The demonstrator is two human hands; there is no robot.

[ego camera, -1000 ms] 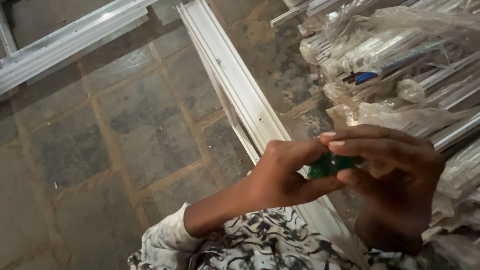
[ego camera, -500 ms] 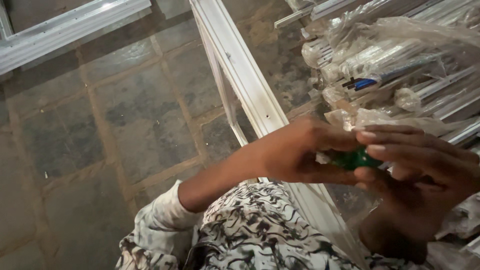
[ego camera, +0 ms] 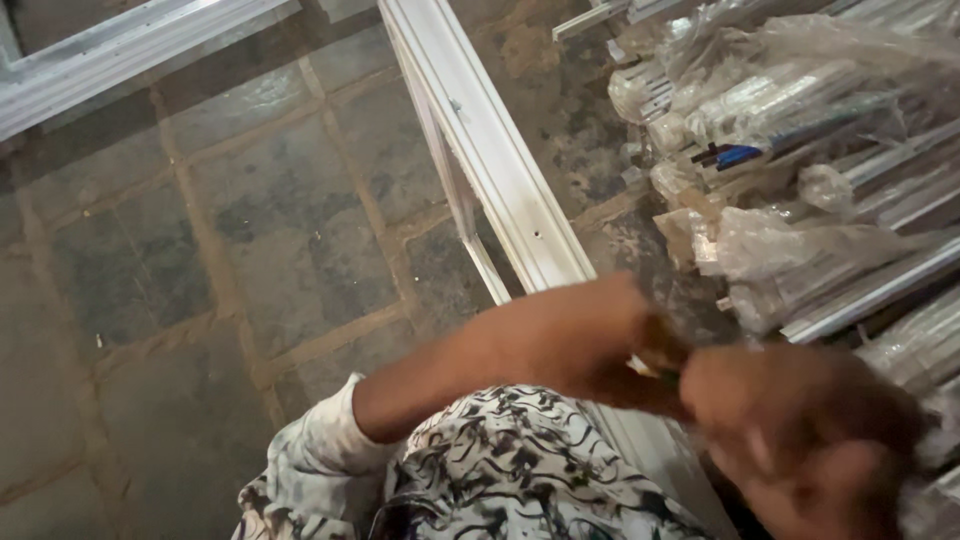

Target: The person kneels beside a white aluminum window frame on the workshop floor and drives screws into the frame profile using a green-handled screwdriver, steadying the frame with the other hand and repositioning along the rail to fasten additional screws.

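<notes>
Hands meet low in the frame: left hand and right hand pinch together on a small blurred object (kind unclear). White frame rail lies untouched beside them; work looks mid-way, nothing fitted yet.

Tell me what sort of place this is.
Probably a workshop or storage yard for metal window or door framing. Long white metal profiles lie on a worn stone-tile floor, and plastic-wrapped bundles of profiles are stacked at the right. The hands are blurred; whatever they hold cannot be made out.
</notes>
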